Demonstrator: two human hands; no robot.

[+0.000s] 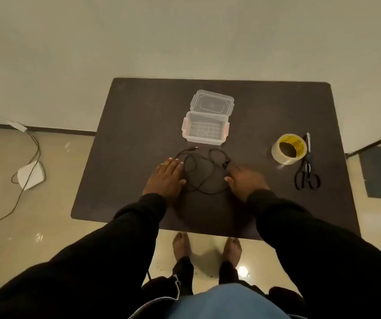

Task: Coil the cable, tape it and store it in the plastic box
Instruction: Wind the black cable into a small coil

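We judge the task barely begun. The thin black cable (204,170) lies loose and tangled at the centre of the dark tabletop (127,134), uncoiled and untaped. Our left hand (166,178) rests flat beside it, grip open and empty; our right hand (246,183) (blurred) sits at the cable's other side, apparently spread and holding nothing. Just above, the clear plastic box (205,130) stands open and empty, its lid behind. The yellow-cored roll of clear tape (288,151) and black-handled scissors (308,173) wait at right, untouched. Coiling, taping and storing all remain.
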